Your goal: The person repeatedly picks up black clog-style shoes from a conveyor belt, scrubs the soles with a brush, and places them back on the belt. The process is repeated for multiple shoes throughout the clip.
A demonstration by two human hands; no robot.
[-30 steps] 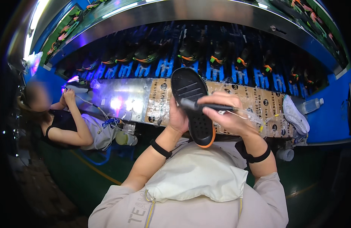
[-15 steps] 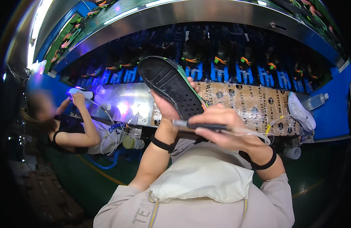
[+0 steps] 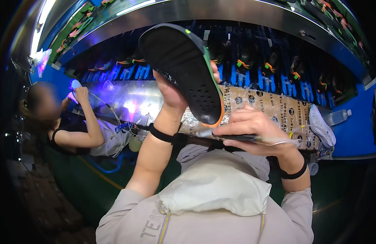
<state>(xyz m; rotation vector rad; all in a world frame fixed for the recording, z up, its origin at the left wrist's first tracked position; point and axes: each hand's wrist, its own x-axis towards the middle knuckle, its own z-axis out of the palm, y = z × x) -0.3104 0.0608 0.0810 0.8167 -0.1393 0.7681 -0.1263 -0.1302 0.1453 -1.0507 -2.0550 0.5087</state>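
Observation:
A shoe upper on a last, black with a green side edge and an orange heel rim, is held bottom-up with its toe pointing away. My left hand is closed around it from underneath, thumb side at the left and fingertips showing along the right edge. Small holes dot the heel half of its underside. Just below the heel, my right hand grips a brush with a dark handle and a pale, blurred tip. A thin clear tube trails from its handle past my right wrist. In this view the tip seems apart from the shoe.
Taped cardboard covers the bench, with bare metal to its left. Blue holders carrying shoes line the far side. At right are a white sole and clear bottle. A co-worker sits at left.
My left hand has lifted the shoe upper and tilted its underside more toward me. The brush has shifted slightly right and down from the heel. The co-worker's hands have moved up a little.

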